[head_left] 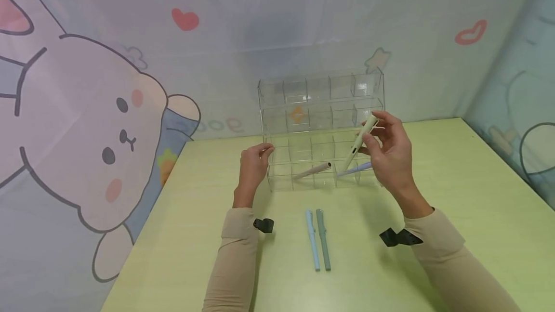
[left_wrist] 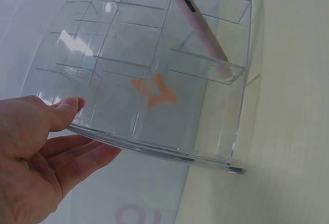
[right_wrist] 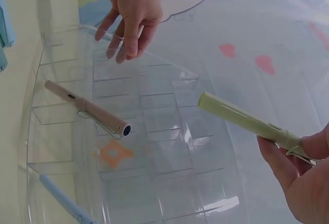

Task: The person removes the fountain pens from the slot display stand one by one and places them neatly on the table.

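Note:
A clear tiered pen rack (head_left: 299,162) with several compartments stands on the table. My left hand (head_left: 253,165) grips its left side panel, thumb (left_wrist: 67,112) on one face and fingers behind. In my right hand (head_left: 392,153) a pale green capped pen (head_left: 361,141) is pinched between thumb and fingers, tilted in front of the rack's right part. Its clip shows beside the fingers in the right wrist view. A pinkish-beige pen (right_wrist: 92,112) leans in the bottom tier, left of the middle. Further right in that tier leans a periwinkle-blue pen (head_left: 355,169), partly hidden behind my right hand.
Two pens lie side by side on the table in front of the rack, one light blue (head_left: 313,242) and one dark green (head_left: 323,242). Behind the rack hangs a printed cloth backdrop (head_left: 217,61), with another cloth along the right side (head_left: 524,76).

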### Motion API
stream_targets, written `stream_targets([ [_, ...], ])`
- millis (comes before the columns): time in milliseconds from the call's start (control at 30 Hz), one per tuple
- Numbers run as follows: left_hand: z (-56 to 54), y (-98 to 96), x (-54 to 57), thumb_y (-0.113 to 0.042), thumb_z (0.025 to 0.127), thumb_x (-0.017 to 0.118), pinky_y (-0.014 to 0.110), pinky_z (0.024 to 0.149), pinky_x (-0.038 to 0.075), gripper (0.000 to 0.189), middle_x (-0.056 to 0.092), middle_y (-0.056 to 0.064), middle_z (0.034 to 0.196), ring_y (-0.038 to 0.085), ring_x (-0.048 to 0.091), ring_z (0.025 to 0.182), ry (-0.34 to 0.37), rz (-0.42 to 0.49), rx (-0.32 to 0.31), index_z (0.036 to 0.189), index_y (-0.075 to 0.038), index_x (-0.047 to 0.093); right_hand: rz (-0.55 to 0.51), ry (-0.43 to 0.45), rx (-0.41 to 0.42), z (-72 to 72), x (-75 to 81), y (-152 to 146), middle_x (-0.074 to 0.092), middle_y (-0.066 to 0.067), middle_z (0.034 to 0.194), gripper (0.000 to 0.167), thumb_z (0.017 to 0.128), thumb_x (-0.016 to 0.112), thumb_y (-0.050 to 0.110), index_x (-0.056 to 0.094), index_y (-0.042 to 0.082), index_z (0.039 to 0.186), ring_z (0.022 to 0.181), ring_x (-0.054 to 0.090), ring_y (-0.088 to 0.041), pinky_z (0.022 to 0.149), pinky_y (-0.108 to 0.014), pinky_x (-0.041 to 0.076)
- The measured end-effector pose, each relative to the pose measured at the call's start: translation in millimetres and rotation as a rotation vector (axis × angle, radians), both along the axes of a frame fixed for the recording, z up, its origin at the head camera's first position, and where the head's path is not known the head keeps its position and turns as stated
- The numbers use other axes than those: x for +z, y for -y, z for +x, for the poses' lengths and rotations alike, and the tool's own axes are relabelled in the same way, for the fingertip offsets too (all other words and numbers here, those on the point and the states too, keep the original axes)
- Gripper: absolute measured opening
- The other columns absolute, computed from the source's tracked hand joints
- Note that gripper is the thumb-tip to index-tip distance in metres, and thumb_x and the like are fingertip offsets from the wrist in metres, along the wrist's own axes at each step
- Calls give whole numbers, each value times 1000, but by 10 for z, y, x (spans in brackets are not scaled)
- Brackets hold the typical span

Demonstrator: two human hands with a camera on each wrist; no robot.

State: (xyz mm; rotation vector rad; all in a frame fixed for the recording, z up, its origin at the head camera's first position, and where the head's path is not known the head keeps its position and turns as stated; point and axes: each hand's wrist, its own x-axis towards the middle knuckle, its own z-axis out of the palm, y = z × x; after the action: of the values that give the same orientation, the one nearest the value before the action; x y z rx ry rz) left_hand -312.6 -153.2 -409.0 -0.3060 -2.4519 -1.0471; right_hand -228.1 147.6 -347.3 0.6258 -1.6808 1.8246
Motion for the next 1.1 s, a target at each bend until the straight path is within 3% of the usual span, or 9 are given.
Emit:
stream_targets([
  [233,1,6,4,-17,99,65,39,65,53,19,76,12,101,27,72,82,-4,-4,0,108,-5,78,153,103,-33,55,51,-34,51,-9,118,47,98,49,-14,42,-1,142,96,58,-18,66,-27,58],
  [333,6,6,4,-17,99,65,39,65,52,20,75,13,102,28,72,83,-7,-4,-5,108,-5,78,255,192,-13,84,78,-49,48,-11,120,46,101,48,-11,38,1,145,99,57,-17,67,-27,58],
  [500,7,6,9,-17,99,65,38,64,51,20,75,13,101,26,71,76,-12,-9,-7,108,-5,78,403,411,126,123,116,-80,45,-22,126,48,103,46,-6,29,-1,148,100,57,-18,70,-31,59],
  [633,8,5,13,-17,99,65,39,65,52,19,76,12,101,25,70,75,-15,-7,-3,108,-5,78,431,528,212,122,122,-74,38,-24,131,51,103,48,-4,26,-3,150,100,56,-20,72,-34,59],
  [933,7,6,16,-17,99,65,40,68,53,19,75,12,102,28,72,86,-4,6,-10,108,-5,78,489,622,352,122,85,-85,29,-25,146,51,103,49,-2,26,-7,148,101,54,-27,76,-38,58],
  [1100,13,13,8,-17,99,66,40,70,54,19,75,12,103,29,72,92,7,16,-12,108,-5,78,512,639,397,111,48,-55,30,-28,143,48,102,48,-4,28,-10,145,100,55,-30,76,-40,59],
])
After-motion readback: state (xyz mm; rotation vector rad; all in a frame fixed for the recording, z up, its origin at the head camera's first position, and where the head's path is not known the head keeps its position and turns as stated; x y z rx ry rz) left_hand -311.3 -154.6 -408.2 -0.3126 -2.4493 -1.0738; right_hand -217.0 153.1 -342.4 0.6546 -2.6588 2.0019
